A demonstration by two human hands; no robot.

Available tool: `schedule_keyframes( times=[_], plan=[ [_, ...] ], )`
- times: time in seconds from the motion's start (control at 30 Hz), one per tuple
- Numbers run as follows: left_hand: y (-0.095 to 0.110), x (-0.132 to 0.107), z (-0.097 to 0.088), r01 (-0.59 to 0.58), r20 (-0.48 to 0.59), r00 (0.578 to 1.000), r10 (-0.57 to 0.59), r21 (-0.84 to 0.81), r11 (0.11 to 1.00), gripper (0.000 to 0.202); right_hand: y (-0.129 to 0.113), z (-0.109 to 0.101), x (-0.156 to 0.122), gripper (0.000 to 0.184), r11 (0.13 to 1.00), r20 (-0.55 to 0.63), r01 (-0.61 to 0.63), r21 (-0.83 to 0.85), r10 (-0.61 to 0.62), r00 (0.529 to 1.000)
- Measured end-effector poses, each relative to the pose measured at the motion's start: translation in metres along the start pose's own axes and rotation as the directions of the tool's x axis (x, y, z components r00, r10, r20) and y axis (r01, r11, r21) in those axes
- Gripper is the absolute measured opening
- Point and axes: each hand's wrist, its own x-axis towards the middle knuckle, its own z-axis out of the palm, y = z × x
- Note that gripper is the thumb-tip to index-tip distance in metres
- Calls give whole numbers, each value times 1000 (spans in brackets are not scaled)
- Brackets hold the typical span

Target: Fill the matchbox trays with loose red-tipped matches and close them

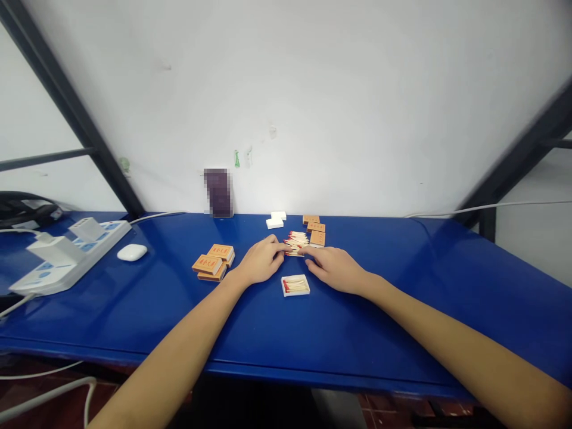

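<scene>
A loose pile of red-tipped matches [297, 239] lies on the blue table in front of me. My left hand [263, 260] reaches to its near left side, index finger stretched out and touching the nearest matches, thumb apart below. From the right, my right hand [336, 268] puts its outstretched index fingertip on the other end of those matches, its thumb apart too. Neither hand visibly grips anything. Nearer to me, between my wrists, sits a white matchbox tray [295, 292] with several matches lying in it, heads to the left.
Stacked orange matchboxes [210, 265] stand left of my left wrist. More matchboxes [317, 238] line up behind my right hand. Two white trays [274, 223] lie near the wall. At far left are a power strip [27, 280] with plugs and a white earphone case [132, 252].
</scene>
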Motion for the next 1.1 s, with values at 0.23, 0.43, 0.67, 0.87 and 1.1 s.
schedule_keyframes(
  times=[0.23,0.43,0.67,0.87,1.1],
  plan=[
    [-2,0,2,5,-5,1000,-5,-28,1000,33,2,0,-1,34,1000,-8,16,23,-16,1000],
    [-2,0,2,17,-7,1000,-17,-28,999,34,1,1,-1,35,998,-13,22,55,-21,1000],
    [0,1,2,20,-8,1000,-20,-17,1000,32,-2,-1,0,43,998,-2,-28,51,28,1000],
    [2,1,0,26,-1,1000,-26,-16,1000,30,0,1,-1,40,999,-3,-10,33,10,1000],
    [2,1,0,41,5,999,-41,-21,999,29,0,1,-1,39,999,-8,6,42,-6,1000]
  ],
)
